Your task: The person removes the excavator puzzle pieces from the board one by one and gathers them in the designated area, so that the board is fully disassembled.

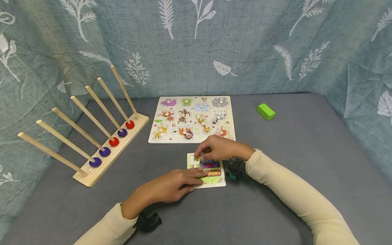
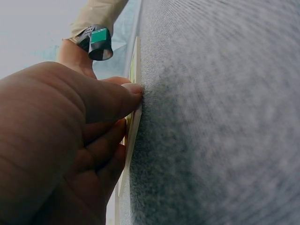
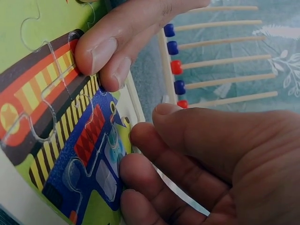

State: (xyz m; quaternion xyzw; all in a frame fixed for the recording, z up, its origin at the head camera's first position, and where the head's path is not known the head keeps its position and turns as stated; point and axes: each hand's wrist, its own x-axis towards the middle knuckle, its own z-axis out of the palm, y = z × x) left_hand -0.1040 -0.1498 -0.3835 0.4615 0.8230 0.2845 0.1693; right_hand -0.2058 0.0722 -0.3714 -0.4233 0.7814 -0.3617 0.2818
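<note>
A small jigsaw puzzle with a train picture (image 1: 211, 181) lies in a pale wooden frame (image 3: 135, 100) on the grey table. My left hand (image 1: 179, 183) rests on its left side, fingers stretched over the picture. The left wrist view has the thumb (image 2: 133, 89) against the frame's edge. Over the top-left corner is my right hand (image 1: 223, 147), its fingers bent and low. A yellow-green bit of puzzle (image 3: 125, 123) shows beside its fingertips, near a bare pale patch of the frame. Whether they pinch it is hidden.
Behind the jigsaw lies a wooden animal puzzle board (image 1: 196, 127) with knobbed pieces. A peg rack (image 1: 111, 154) with red and blue beads stands at the left. A green block (image 1: 265, 111) sits at the back right. A patterned curtain (image 1: 196, 51) hangs behind the table.
</note>
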